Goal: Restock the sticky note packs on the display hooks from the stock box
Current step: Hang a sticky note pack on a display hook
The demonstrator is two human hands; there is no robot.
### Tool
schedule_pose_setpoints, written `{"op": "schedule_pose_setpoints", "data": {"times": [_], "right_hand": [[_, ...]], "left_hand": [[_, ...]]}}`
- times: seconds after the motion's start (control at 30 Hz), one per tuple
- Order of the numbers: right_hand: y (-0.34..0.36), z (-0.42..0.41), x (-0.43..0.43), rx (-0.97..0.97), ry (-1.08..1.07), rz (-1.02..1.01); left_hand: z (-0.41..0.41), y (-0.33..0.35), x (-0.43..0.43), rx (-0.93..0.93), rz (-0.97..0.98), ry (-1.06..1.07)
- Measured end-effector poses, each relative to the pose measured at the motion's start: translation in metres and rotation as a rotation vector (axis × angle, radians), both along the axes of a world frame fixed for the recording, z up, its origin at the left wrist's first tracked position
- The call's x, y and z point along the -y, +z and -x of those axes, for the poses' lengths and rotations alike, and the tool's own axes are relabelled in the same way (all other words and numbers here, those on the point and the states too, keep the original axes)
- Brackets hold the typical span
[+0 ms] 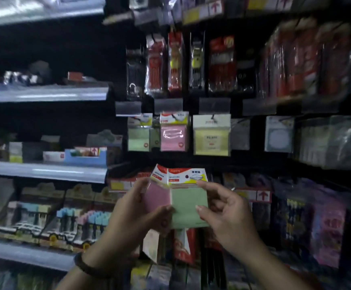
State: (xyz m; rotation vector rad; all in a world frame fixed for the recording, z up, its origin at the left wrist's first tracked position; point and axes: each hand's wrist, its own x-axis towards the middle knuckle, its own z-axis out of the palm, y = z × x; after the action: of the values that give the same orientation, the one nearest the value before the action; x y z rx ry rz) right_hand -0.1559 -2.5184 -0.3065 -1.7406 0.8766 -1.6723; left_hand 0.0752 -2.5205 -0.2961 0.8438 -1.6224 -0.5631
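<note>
Mid-restock below the hook row: grips pink sticky note pack in curled left hand, pinches green pack between right hand thumb and fingers, apparently separating the two. Needs next a lift to the matching hung packs, header hole threaded on.

From my end: bare forearms, left hand and right hand, plus a dark brown beaded bracelet on the left wrist.

Dark hook rack hung with green sticky-note pack, pink pack, yellow pack; grey metal shelf bearing blue cardboard tray.
</note>
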Motion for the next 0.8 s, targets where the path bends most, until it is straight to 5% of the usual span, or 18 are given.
{"op": "schedule_pose_setpoints", "data": {"times": [0.4, 0.8], "right_hand": [[0.079, -0.106, 0.103, -0.030, -0.137, 0.245], [0.115, -0.175, 0.154, 0.019, -0.184, 0.374]], "left_hand": [[-0.102, 0.097, 0.039, 0.768, 0.224, 0.401], [-0.150, 0.136, 0.116, 0.847, 0.291, 0.441]]}}
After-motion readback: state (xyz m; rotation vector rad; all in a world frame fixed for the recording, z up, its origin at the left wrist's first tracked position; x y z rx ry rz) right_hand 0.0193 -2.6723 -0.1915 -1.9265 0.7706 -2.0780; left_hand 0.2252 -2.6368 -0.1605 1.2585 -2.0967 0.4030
